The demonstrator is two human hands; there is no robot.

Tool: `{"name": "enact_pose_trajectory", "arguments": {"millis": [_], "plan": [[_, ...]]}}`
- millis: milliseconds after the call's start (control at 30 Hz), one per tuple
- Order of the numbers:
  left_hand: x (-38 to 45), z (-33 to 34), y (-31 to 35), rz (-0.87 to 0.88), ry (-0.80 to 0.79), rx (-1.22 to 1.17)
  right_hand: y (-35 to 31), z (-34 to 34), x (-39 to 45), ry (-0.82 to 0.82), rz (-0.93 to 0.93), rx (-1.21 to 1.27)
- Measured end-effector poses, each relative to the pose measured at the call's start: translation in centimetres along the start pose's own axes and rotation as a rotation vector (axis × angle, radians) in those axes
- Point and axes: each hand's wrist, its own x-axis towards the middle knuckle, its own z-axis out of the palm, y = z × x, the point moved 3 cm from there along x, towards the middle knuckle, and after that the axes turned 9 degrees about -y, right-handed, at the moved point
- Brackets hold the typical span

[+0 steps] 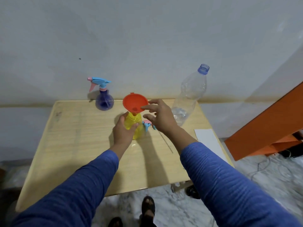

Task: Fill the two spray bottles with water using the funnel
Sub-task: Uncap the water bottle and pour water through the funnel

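A yellow spray bottle [136, 123] stands uncapped near the middle of the wooden table [73, 145], with an orange funnel [133, 102] set in its neck. My left hand [123, 131] grips the yellow bottle's body. My right hand [159, 116] hovers just right of the funnel with spread fingers, the fingertips at the funnel's rim, holding nothing. The bottle's blue and pink spray head [147, 125] lies on the table behind my right hand. A purple spray bottle [104, 101] with its blue trigger head on stands at the back. A clear, open, nearly empty water bottle [188, 97] stands at the back right.
A white sheet of paper [209, 141] lies at the table's right edge. An orange piece of furniture [268, 125] stands to the right of the table. The wall runs right behind the table. My sandalled feet [147, 208] show on the marble floor below.
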Motion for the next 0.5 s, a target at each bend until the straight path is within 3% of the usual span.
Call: {"name": "enact_pose_trajectory", "arguments": {"millis": [233,500], "plan": [[0.3,0.0,0.1,0.005,-0.003,-0.004,0.2,-0.3,1.0,0.184,-0.133,-0.072],[0.6,0.1,-0.4,0.009,-0.007,-0.023,0.2,-0.7,1.6,0.181,-0.183,0.012]]}}
